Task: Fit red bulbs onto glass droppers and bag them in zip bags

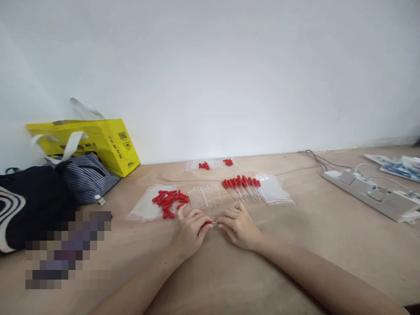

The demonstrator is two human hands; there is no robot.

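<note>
My left hand (189, 232) pinches a red rubber dropper bulb (207, 223) between thumb and fingers. A thin clear dropper tube (214, 223) is held in the closed fingers of my right hand (241, 228). Bulb and tube meet end to end between the two hands; how deep the tube sits is hidden. Just beyond my left hand, loose red bulbs (168, 200) lie piled on clear plastic bags (140, 208). Several bare clear tubes (206, 197) lie in a row ahead of both hands. Droppers with red bulbs fitted (243, 188) are lined up beyond my right hand.
More clear bags (278, 191) lie right of the fitted droppers. Near the wall is another bag (215, 165) with red bulbs. A yellow bag (121, 148), striped bag (88, 175) and black bag (36, 205) stand left. On the right is a power strip (364, 192) with cables.
</note>
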